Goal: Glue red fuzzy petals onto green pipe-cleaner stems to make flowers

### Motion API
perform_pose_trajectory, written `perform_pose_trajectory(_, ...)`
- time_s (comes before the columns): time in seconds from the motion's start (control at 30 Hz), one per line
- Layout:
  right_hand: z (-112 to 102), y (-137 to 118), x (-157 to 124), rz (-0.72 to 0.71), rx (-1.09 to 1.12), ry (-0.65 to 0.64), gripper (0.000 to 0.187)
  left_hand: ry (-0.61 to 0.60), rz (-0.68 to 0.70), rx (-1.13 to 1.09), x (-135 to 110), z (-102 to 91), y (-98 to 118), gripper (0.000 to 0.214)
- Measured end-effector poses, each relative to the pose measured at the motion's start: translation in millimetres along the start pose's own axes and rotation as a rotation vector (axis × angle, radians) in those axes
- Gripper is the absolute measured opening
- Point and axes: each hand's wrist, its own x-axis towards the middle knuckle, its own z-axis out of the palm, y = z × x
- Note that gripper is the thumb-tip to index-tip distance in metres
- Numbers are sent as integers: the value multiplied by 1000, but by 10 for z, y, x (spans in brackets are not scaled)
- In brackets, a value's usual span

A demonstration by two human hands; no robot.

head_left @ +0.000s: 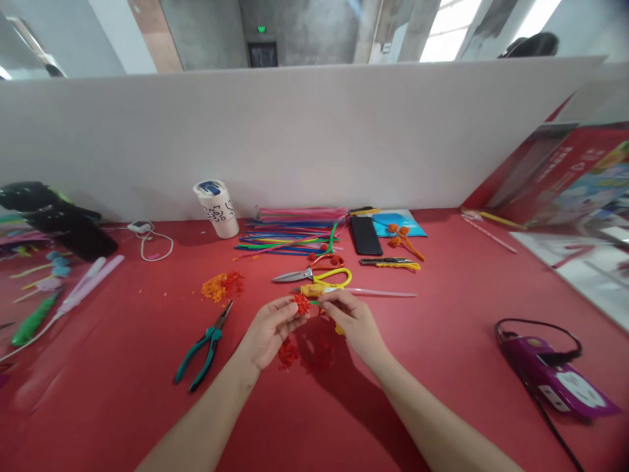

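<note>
Between the thumb and fingers of my left hand [269, 329] is a small red fuzzy pom-pom [301, 303]. My right hand [358, 326] pinches a short green stem [314, 303] that leads to the pom-pom; how the two join is too small to make out. Just beyond my fingers lie scissors [337, 278] with red and yellow handles and a yellow-handled tool [311, 290]. Red clippings [289, 354] rest on the table below my hands. Teal-handled needle-nose pliers [211, 337] lie left of my left hand, near a pile of orange and red clippings [214, 288].
Coloured pipe cleaners [295, 229] are heaped along the white partition [295, 137]. A tumbler [217, 210], a phone [366, 236], a utility knife [386, 261] and orange pom-pom stems [403, 237] lie around them. A purple power device [557, 377] with a cable is at right; glue guns [81, 295] at left.
</note>
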Motion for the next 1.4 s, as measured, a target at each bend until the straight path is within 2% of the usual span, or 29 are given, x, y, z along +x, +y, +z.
perform_pose_trajectory(0.17,-10,4,15,-53,-84,28,17,18,6,-12,16,-26,-5,23)
perform_pose_trajectory(0.4,-188,110,156,-92,-289,87,12,67,91,-67,68,-105,96,19)
perform_pose_trajectory(0.5,-196,130,173,-127,-335,76,12,61,110,-50,75,-124,105,19)
perform_pose_trajectory(0.63,-115,47,90,-254,-343,31,15,30,179,131,41,-84,86,18)
perform_pose_trajectory(0.8,-47,-80,-22,-453,-317,-97,19,-12,353,526,-52,-22,95,32)
perform_pose_trajectory(0.9,-68,-152,-47,-508,-322,-136,16,-4,419,556,-87,-9,100,27)
perform_pose_trajectory(1.0,-146,-296,-50,-467,-355,-109,14,-11,402,500,-104,11,99,20)
perform_pose_trajectory(1.13,-255,-542,-23,-357,-320,-91,10,-66,326,435,-136,83,110,21)
perform_pose_trajectory(1.2,-262,-611,-4,-311,-274,-151,8,-99,276,408,-157,125,118,20)
perform_pose_trajectory(1.3,-219,-612,14,-234,-203,-220,8,-104,228,359,-180,154,115,23)
perform_pose_trajectory(1.4,-178,-544,12,-201,-161,-221,9,-85,210,377,-184,135,91,20)
